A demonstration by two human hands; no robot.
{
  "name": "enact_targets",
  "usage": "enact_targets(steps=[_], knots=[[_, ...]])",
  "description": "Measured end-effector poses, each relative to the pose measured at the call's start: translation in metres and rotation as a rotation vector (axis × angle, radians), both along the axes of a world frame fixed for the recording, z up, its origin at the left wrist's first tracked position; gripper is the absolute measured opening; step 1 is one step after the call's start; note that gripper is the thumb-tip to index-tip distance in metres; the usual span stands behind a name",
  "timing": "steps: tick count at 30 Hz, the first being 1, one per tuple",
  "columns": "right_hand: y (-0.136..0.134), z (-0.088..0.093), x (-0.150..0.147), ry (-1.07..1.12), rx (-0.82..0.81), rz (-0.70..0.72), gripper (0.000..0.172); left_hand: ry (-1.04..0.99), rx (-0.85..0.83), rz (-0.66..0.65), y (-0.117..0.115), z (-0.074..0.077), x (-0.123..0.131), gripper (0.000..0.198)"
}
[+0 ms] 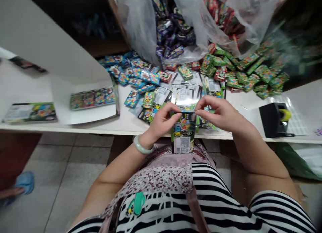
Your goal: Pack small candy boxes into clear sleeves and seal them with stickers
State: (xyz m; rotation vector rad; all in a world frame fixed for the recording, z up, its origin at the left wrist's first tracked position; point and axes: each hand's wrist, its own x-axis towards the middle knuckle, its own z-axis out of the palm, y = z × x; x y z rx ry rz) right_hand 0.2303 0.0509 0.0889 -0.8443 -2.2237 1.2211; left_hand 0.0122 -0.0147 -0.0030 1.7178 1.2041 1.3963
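A small green and black printed carton (183, 134) stands upright against my lap, just below the white table edge (75, 127). My left hand (163, 120) is curled round its upper left side, fingers pinching the top flap. My right hand (217, 112) pinches the top flap from the right. A pale jade bangle (142, 147) sits on my left wrist. Beyond the carton, flat printed cards and foil sheets (186, 92) lie on the table.
Blue packets (136, 75) and green packets (251, 73) are heaped on the table. Clear plastic bags (181, 28) hold purple and red packets behind them. A white open box (90, 100) with packets lies left, a black tape dispenser (275, 120) right.
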Motion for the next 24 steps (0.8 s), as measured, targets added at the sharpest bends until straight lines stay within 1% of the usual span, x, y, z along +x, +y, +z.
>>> enact_targets(steps=[2,5,8,11,16,19,21,24], knots=[[0.006,-0.003,-0.023,-0.055,0.010,0.060,0.009,-0.002,-0.024,0.002,-0.002,0.001,-0.002,0.005],[0.016,-0.013,-0.036,-0.138,0.010,0.079,0.008,-0.017,-0.053,-0.008,-0.003,-0.001,-0.005,0.003],[0.022,-0.018,-0.037,-0.197,-0.005,0.077,0.008,-0.043,-0.055,-0.020,0.000,-0.004,-0.006,0.004],[0.025,-0.018,-0.038,-0.248,-0.017,0.089,0.010,-0.058,-0.058,-0.022,0.004,-0.007,-0.005,0.011],[0.030,-0.016,-0.042,-0.342,-0.027,0.098,0.011,-0.096,-0.076,0.012,0.006,-0.008,0.002,0.023],[0.032,-0.018,-0.041,-0.350,-0.046,0.088,0.012,-0.103,-0.099,0.053,0.005,-0.009,0.007,0.023],[0.033,-0.021,-0.039,-0.329,-0.086,0.080,0.016,-0.094,-0.093,0.078,0.005,-0.009,0.010,0.020],[0.036,-0.032,-0.038,-0.241,-0.224,0.073,0.026,-0.097,-0.041,0.065,0.006,-0.010,0.011,0.017]])
